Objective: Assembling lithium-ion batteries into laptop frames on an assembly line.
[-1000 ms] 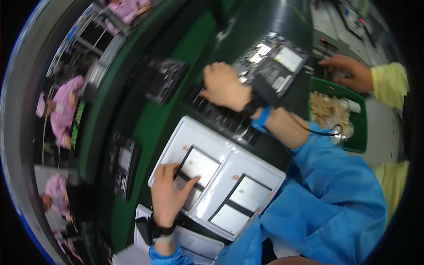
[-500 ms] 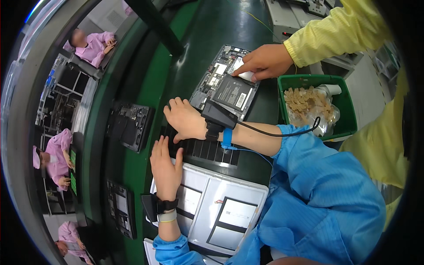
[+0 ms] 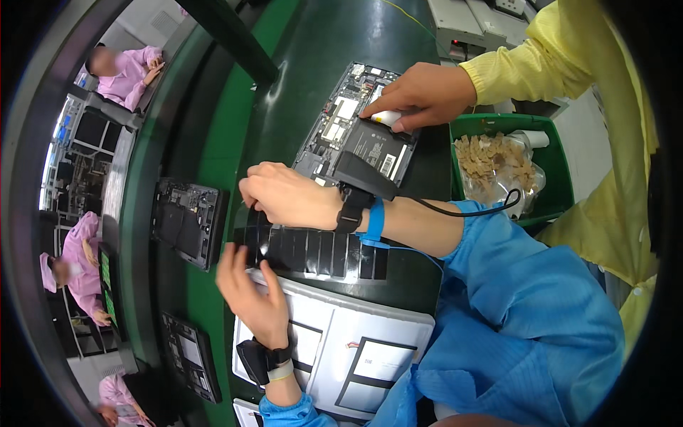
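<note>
My left hand (image 3: pixel 250 295) reaches over the far left corner of a white tray (image 3: pixel 320 290), its fingers apart and slightly blurred. Beside its fingertips lies a clear sheet with a row of black strips (image 3: pixel 313 250). Above the sheet's left end, my right hand (image 3: pixel 288 197) has its fingers curled together. Whatever they pinch, if anything, is hidden. Just beyond my right wrist sits an opened laptop base (image 3: pixel 331 135) with a black battery (image 3: pixel 377 153). A co-worker's hand (image 3: pixel 427 96) in a yellow sleeve presses on it, with a white piece under the fingers.
Flat white-and-black battery packs (image 3: pixel 377 354) lie in the tray. A green bin (image 3: pixel 564 167) of brown scraps and clear plastic stands at right. More laptop bases (image 3: pixel 186 220) rest on the green line at left. A dark post (image 3: pixel 242 43) rises at the far side.
My right hand has moved left and slightly nearer, its spread fingers now curled. My left hand has shifted left and down. The co-worker's fingers have slid a little left on the laptop base.
</note>
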### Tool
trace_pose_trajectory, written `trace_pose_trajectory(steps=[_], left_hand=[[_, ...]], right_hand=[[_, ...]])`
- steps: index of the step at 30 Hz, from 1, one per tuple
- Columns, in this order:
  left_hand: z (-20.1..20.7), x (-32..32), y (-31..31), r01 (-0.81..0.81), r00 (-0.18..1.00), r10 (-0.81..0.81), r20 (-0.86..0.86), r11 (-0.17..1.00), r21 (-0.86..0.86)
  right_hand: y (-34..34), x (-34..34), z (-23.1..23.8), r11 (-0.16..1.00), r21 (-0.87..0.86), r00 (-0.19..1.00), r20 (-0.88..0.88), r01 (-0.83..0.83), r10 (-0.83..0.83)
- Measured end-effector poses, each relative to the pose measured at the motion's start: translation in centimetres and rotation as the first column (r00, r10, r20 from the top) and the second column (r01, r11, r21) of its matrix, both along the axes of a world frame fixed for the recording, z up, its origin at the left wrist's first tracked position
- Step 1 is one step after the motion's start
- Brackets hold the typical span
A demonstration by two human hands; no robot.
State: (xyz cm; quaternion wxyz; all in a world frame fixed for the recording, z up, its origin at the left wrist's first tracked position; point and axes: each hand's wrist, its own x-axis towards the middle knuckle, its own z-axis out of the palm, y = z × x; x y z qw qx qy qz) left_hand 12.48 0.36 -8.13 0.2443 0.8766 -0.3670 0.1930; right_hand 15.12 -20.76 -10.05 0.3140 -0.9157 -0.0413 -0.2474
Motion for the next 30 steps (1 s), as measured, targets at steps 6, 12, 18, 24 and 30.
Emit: trace_pose_trajectory(steps=[6,12,18,24,30], left_hand=[[-0.2,0.8,0.9,-0.175,0.981,0.15,-0.124,0.959,-0.225],[-0.4,1.5,1.5,-0.151,0.986,0.121,-0.115,0.938,-0.312],[-1.6,2.3,1.2,-0.196,0.972,0.111,-0.206,0.868,-0.456],[1.1,2.5,0.0,-0.206,0.977,0.211,-0.038,0.878,-0.431],[4.8,0.7,-2.0,0.012,0.952,0.075,0.295,0.959,-0.282]], right_hand=[[-0.2,-1.7,3.1,0.903,0.305,0.953,0.115,-0.302,0.28],[1.0,-1.6,3.5,0.792,0.358,0.868,0.25,-0.494,0.429],[-1.1,-1.4,3.4,0.847,0.252,0.883,0.11,-0.468,0.455],[-1.6,-1.2,4.4,0.793,0.531,0.944,0.043,-0.298,0.326],[-0.6,-1.3,5.8,0.612,0.764,0.969,0.071,-0.205,0.237]])
